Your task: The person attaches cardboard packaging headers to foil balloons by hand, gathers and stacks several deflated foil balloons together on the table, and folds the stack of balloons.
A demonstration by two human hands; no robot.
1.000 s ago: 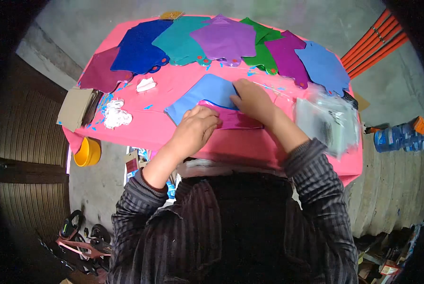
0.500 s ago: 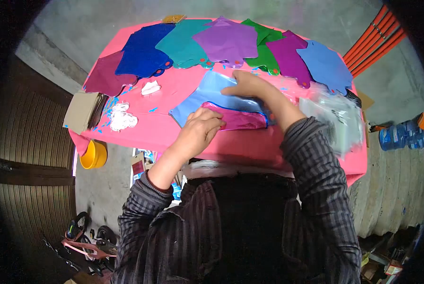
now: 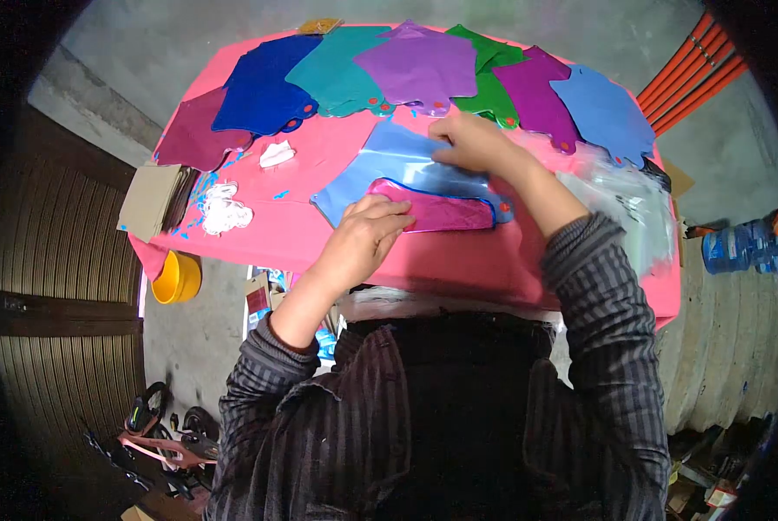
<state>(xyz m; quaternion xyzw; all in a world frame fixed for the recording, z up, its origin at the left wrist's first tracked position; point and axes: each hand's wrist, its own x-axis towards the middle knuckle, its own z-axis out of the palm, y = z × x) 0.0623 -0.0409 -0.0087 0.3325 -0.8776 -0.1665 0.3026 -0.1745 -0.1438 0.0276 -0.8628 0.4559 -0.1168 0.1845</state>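
Note:
A shiny light-blue plastic piece (image 3: 389, 161) lies on the pink-covered table in front of me. At its near side is a glossy pink panel (image 3: 449, 213) edged in blue, and a red dot shows at its right end. My left hand (image 3: 367, 234) presses on the left end of the pink panel, fingers stretched out. Over the upper right of the blue piece, my right hand (image 3: 475, 146) is closed with its fingers curled. What those fingers hold, if anything, is hidden.
Flat plastic pieces fan along the far edge: maroon (image 3: 202, 135), blue (image 3: 267, 87), teal (image 3: 341, 69), purple (image 3: 419, 65), green (image 3: 493, 95), magenta (image 3: 536, 95) and light blue (image 3: 606, 113). Clear plastic bags (image 3: 627, 213) lie right; white cord (image 3: 226, 213) and cardboard (image 3: 150, 200) left.
My right hand has shifted slightly right and up, its fingers more curled. The left hand stays on the pink panel. The view has shifted a little.

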